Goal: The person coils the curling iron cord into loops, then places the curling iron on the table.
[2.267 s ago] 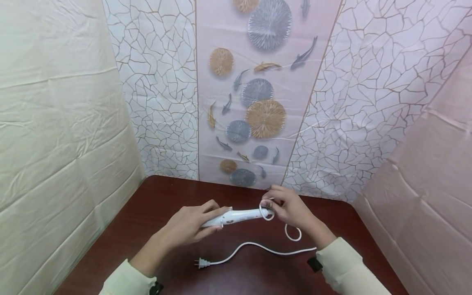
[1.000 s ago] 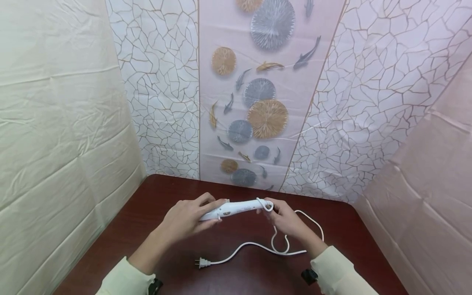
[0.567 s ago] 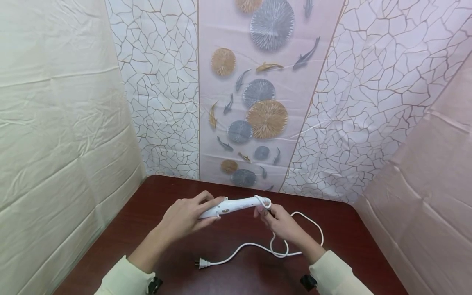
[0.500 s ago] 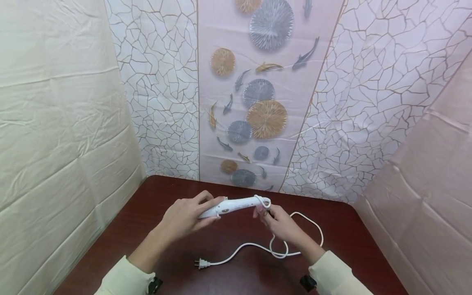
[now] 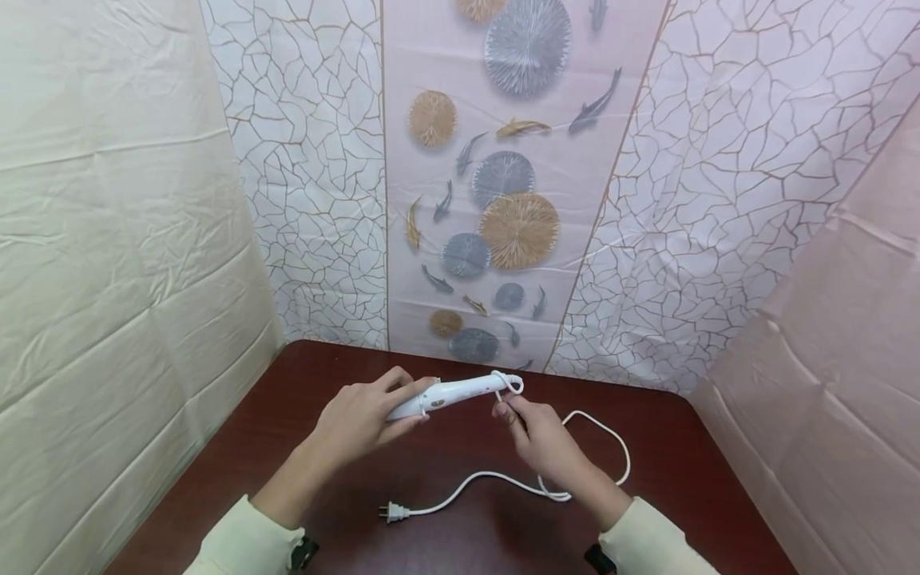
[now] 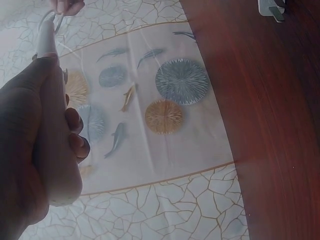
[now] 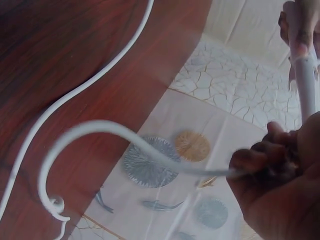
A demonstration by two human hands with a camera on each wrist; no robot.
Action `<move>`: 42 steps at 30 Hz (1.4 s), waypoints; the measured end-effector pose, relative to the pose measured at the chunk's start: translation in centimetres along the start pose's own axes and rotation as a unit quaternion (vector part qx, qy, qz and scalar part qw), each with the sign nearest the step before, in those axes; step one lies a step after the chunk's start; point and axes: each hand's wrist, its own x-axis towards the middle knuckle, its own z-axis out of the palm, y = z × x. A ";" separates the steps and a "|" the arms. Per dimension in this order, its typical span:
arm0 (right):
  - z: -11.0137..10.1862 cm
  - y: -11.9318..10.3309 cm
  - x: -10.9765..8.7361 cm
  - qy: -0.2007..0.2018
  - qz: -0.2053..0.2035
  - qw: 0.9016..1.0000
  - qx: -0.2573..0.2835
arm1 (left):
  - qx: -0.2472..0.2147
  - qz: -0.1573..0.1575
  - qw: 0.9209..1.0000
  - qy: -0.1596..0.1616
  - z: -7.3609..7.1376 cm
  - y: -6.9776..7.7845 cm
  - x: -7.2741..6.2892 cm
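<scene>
Patterned backdrop (image 5: 345, 263) with printed fish and discs, flanked by plain pale cloth (image 5: 136, 239), enclosing the work area on three visible sides. Below it, a dark red-brown table (image 5: 460, 543) supports the slack of the cord only; the held object is raised above the surface. The left hand (image 5: 362, 411) has its fingers curled around the broader end of a white wand-shaped appliance (image 5: 463, 390), a grip that presumably steadies it and leaves the narrow end free. The right hand (image 5: 549, 439), nearly closed, pinches the white cord (image 5: 489, 473) just below that narrow end, probably to control the loop there, which appears to pass around the appliance. The appliance lies between the two hands, tilted slightly upward toward the right. Beyond the right hand the cord curves across the table, its length likely too great to be held all at once. The two-pronged plug (image 5: 394, 513) rests on the table, well apart from both hands. Smallest feature: a gold-coloured oval (image 5: 436, 404) on the appliance, beside the left fingertips
</scene>
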 end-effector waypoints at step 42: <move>-6.7 -1.8 6.3 -0.108 -0.123 0.978 0.127 | -0.061 0.020 0.997 -0.050 -0.1 -0.3 -0.7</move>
